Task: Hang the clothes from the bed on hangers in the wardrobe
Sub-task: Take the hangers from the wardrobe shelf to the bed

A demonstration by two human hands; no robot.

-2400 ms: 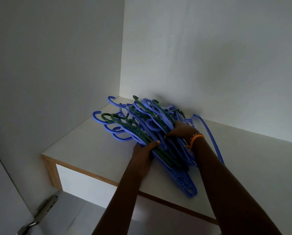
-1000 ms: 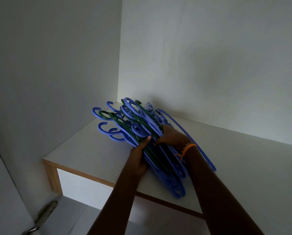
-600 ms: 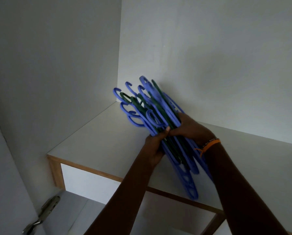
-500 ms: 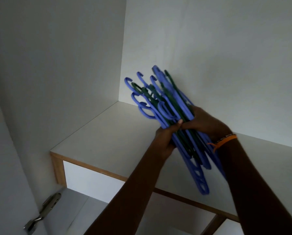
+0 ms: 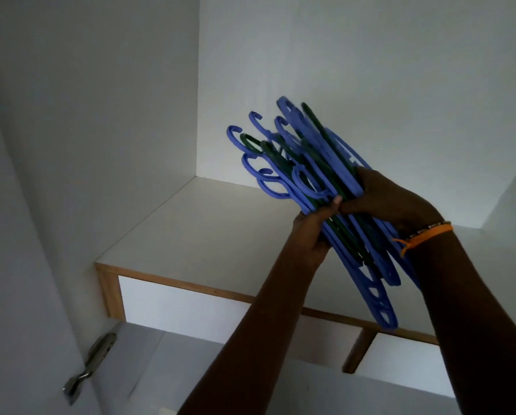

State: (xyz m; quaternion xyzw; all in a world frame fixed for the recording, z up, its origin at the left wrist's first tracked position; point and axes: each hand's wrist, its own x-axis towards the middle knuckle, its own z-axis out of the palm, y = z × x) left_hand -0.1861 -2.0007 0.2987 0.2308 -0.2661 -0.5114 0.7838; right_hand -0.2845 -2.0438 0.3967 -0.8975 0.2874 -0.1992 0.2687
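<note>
Inspecting the bundle of hangers [image 5: 319, 172] first, we are finding it lifted clear of the wardrobe shelf [image 5: 221, 235] and held in the air above the shelf's front right part. We are counting mostly blue hangers with a few dark green ones among them, hooks pointing up and to the left, lower bars slanting down toward the right. We are noting the left hand [image 5: 313, 235] closing its grip round the bundle from beneath, thumb pressed on the near side. We are noting the right hand [image 5: 391, 202], with an orange band at the wrist, clasping the same bundle from the far side, fingers curled round it. We are seeing no hanger left on the shelf, which is a white board with a wooden front edge, set in the corner of the white wardrobe walls. A metal hinge [image 5: 92, 366] is showing at lower left. We are seeing no clothes, no bed and no rail. We are judging the task to be at an early stage: hangers are being fetched; garments are not yet hung, and every hanging step is remaining.
</note>
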